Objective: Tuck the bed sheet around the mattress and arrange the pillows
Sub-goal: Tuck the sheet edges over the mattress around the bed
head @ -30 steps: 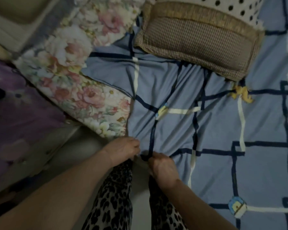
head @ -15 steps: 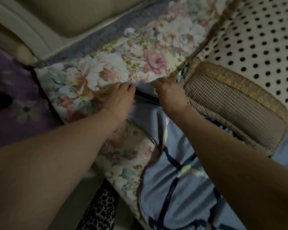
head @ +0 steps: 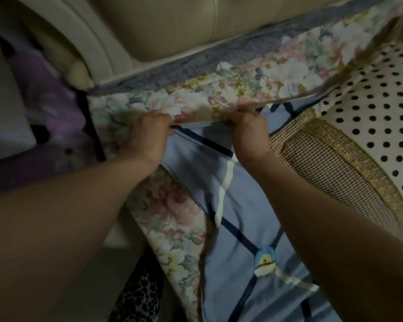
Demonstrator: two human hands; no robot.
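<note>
A blue bed sheet (head: 237,219) with dark and white stripes covers the mattress. A floral cloth (head: 254,89) runs along the head of the bed and down the left side. My left hand (head: 149,133) and my right hand (head: 249,129) both grip the edge where the floral cloth meets the blue sheet, fingers curled round the fabric, which lifts off the bed between them. A brown checked pillow (head: 340,168) with a gold border lies just right of my right hand. Behind it rests a white pillow with black dots (head: 382,105).
A beige padded headboard (head: 172,26) stands along the top. Purple flowered fabric (head: 44,108) and something white (head: 2,112) lie left of the bed. Leopard-print trousers (head: 137,296) show at the bottom, by the bed's edge.
Both hands went from the near side edge of the bed up to the head end, then took hold of the fabric edge and raised it. The view tilted up toward the headboard.
</note>
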